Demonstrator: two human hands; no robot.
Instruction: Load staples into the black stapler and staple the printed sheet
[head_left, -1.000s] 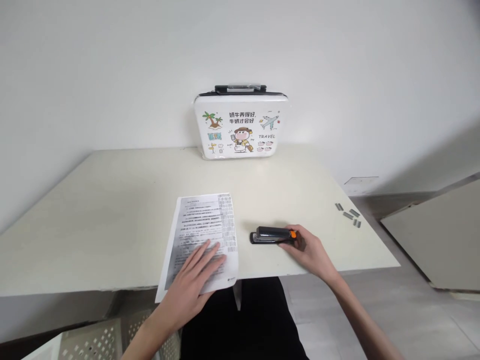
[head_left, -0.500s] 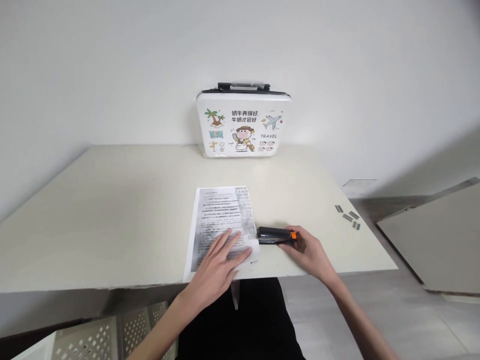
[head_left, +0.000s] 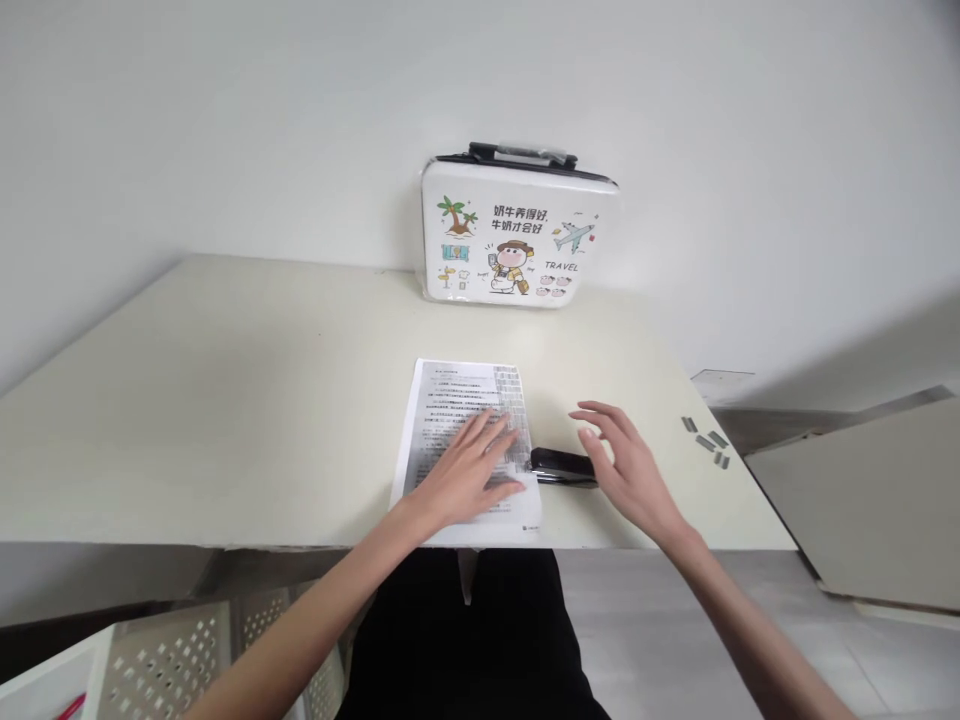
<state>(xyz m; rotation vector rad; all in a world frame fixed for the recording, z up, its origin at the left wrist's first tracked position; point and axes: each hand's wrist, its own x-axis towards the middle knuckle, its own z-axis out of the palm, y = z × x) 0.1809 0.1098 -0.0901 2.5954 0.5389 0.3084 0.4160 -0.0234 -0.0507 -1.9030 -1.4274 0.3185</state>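
A printed sheet of paper [head_left: 450, 400] lies near the front edge of the table, with dark text on it; whether it is one sheet or several I cannot tell. My left hand [head_left: 469, 470] rests flat on its lower part, fingers spread. A black stapler [head_left: 562, 466] lies on the table with its front end at the paper's right edge. Just above the stapler's rear end is my right hand [head_left: 626, 470], its fingers apart and holding nothing. The hand hides the stapler's back end.
A white case with cartoon prints [head_left: 521, 235] stands against the wall at the back of the table [head_left: 225, 400]. Several strips of staples [head_left: 706, 442] lie by the right edge. Perforated beige bins [head_left: 172, 665] sit below at the left, and a cabinet-like panel [head_left: 862, 490] stands at the right.
My right hand has let go of the stapler and lifted off it. My left hand stays on the paper, shifted slightly upward. The whole view has tilted a little.
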